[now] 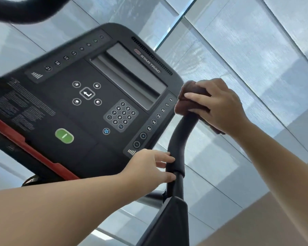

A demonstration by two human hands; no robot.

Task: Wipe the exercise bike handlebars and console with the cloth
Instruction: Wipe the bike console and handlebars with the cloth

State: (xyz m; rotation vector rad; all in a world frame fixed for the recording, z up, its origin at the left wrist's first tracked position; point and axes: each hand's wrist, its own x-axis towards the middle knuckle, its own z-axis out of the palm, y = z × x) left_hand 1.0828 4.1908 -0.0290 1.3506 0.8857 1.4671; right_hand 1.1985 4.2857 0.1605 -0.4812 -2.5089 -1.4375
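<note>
The black console [89, 103] of the exercise bike fills the left and middle of the view, tilted, with a keypad, a grey screen and a green button. To its right a curved black handlebar [180, 137] rises. My right hand [215, 105] is closed over a brown cloth [187, 96] wrapped on the top end of that handlebar. Lower down, my left hand [153, 166] holds the same handlebar near its collar, fingers curled against the grip. Another black handlebar [25, 11] crosses the top left corner.
A red strip [30, 150] runs along the console's lower left edge. The bike's black frame post [169, 221] descends below the handlebar. Frosted window panels [247, 50] fill the background, and a tan surface [256, 219] shows at the lower right.
</note>
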